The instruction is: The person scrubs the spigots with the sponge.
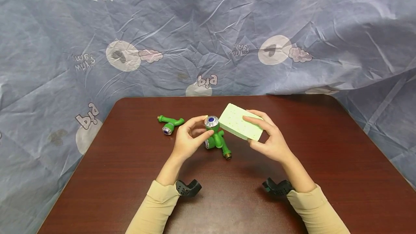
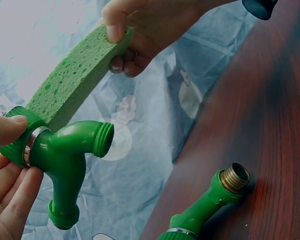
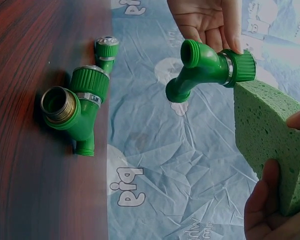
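My left hand pinches a green plastic faucet by its ribbed knob, between thumb and fingers. The knob's silver cap with a blue centre faces up in the head view. A light green sponge block is gripped in my right hand, thumb on one face and fingers on the other. One corner of the sponge meets the knob of the held faucet, as the right wrist view shows. Both things are held up above the table.
Two more green faucets lie on the dark red-brown table: one below the held faucet, with a brass threaded end, and another left of my left hand. A blue-grey printed cloth hangs behind the table.
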### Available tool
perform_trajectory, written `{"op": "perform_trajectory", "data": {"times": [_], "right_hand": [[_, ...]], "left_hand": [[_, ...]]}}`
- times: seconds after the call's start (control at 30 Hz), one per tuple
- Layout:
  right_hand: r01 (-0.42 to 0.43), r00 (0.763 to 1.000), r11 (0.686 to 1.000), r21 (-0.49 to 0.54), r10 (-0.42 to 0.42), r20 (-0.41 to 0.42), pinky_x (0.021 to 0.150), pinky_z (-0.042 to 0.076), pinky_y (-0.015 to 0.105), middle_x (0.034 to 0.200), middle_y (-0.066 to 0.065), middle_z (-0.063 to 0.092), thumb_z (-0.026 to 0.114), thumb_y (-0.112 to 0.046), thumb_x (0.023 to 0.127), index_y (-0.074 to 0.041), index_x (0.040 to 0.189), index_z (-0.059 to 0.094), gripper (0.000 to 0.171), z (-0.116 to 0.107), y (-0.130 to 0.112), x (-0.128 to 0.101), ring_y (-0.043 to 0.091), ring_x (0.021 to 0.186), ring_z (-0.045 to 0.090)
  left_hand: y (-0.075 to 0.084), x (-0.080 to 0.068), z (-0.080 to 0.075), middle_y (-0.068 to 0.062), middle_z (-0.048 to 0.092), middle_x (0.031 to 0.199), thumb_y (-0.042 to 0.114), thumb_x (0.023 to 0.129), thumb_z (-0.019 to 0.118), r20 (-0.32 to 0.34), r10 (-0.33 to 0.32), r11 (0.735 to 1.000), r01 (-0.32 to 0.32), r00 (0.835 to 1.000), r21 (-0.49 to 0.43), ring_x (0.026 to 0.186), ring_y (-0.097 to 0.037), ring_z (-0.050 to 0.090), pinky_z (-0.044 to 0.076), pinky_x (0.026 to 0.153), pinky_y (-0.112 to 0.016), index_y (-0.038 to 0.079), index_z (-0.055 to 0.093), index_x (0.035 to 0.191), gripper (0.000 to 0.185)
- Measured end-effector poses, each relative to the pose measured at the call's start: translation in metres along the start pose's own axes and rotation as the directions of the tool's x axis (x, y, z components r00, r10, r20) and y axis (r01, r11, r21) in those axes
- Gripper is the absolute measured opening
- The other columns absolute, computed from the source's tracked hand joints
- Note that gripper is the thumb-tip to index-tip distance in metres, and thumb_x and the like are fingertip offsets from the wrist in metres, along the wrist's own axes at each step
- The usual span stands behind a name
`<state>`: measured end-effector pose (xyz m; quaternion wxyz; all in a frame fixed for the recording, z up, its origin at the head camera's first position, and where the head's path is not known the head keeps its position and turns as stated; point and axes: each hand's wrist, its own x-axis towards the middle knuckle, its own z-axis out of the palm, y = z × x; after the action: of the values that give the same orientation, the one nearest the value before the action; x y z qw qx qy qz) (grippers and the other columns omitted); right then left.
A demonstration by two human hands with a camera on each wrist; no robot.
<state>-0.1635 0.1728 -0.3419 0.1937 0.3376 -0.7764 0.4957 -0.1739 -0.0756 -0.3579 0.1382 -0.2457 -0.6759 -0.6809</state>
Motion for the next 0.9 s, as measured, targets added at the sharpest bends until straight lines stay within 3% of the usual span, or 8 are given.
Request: {"op": "perform_trajectory", "data": {"times": [0.23,0.47,0.73,0.9], "right_hand": [[0.030,1.000,1.000,0.007,-0.030,0.003,0.085,0.037,0.024,0.128,0.029,0.045,0.063,0.016,0.061,0.011,0.115,0.057,0.054,0.002,0.001,0.000,0.034,0.116,0.043],[0.000,1.000,0.999,-0.037,-0.001,-0.016,0.084,0.037,0.022,0.129,0.027,0.045,0.065,0.017,0.061,0.009,0.116,0.058,0.056,0.009,-0.003,0.000,0.032,0.115,0.043],[0.025,1.000,0.999,-0.036,-0.025,-0.006,0.083,0.038,0.023,0.128,0.027,0.045,0.065,0.016,0.060,0.009,0.115,0.059,0.056,0.015,-0.010,0.000,0.035,0.114,0.045],[0.028,0.999,0.999,-0.018,-0.027,0.043,0.085,0.038,0.023,0.129,0.026,0.046,0.064,0.014,0.060,0.009,0.114,0.059,0.055,0.016,-0.013,0.000,0.032,0.116,0.044]], "left_hand": [[0.000,0.000,0.000,-0.027,0.060,0.108,-0.013,0.073,0.073,0.020,0.004,1.000,-0.004,1.000,0.024,0.095,-0.035,0.061,0.053,0.083,-0.043,-0.013,0.059,0.115,0.044],[0.002,0.000,-0.001,-0.022,0.063,0.103,-0.009,0.072,0.076,0.002,-0.050,0.997,0.049,0.999,0.051,0.089,-0.026,0.064,0.054,0.080,-0.044,-0.009,0.061,0.110,0.040],[0.000,0.002,0.000,-0.025,0.064,0.098,-0.010,0.068,0.078,-0.133,-0.053,0.998,0.057,0.990,0.027,0.083,-0.017,0.063,0.052,0.078,-0.052,-0.012,0.060,0.105,0.041],[-0.001,0.003,-0.004,-0.025,0.064,0.099,-0.008,0.066,0.080,-0.174,-0.056,0.996,0.066,0.983,0.054,0.083,-0.021,0.063,0.052,0.079,-0.054,-0.011,0.062,0.107,0.045]]}}
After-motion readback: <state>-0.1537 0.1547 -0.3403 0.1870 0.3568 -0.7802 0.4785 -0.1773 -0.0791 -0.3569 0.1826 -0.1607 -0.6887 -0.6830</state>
